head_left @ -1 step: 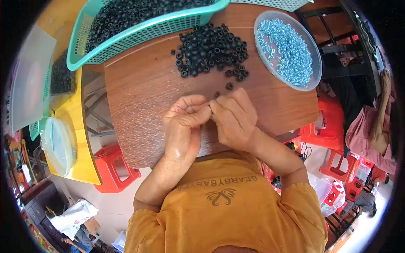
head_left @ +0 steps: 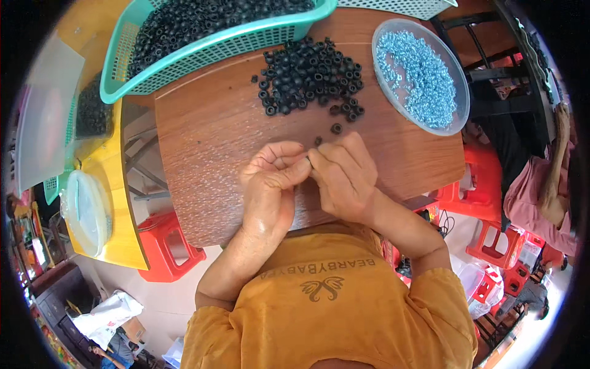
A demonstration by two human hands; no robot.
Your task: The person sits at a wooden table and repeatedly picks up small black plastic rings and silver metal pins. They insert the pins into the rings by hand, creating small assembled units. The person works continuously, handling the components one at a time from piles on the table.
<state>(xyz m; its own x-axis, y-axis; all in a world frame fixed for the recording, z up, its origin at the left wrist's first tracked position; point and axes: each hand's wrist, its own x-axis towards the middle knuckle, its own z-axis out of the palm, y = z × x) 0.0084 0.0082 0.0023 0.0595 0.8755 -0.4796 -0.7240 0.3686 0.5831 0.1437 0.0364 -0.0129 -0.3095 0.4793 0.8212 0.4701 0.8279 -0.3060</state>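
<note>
My left hand [head_left: 270, 184] and my right hand [head_left: 345, 175] meet over the near part of the brown table, thumbs and fingertips pinched together. Between them shows a dark speck, mostly hidden by the fingers, too small to name. Just beyond my right fingers lie two loose black ring-shaped pieces [head_left: 336, 128]. Farther off is a heap of the same hollow black pieces [head_left: 307, 74]. To the right of the heap, a round clear plastic tray [head_left: 460, 117] holds many small shiny light-blue pieces [head_left: 424, 80].
A green perforated basket [head_left: 203, 58] full of black pieces stands at the table's far left. Left of the brown table [head_left: 209, 135] is a yellow table [head_left: 117, 209] with a lidded clear container [head_left: 88, 212]. Red stools [head_left: 166, 246] stand near both sides. A person in pink [head_left: 538, 197] is at the right.
</note>
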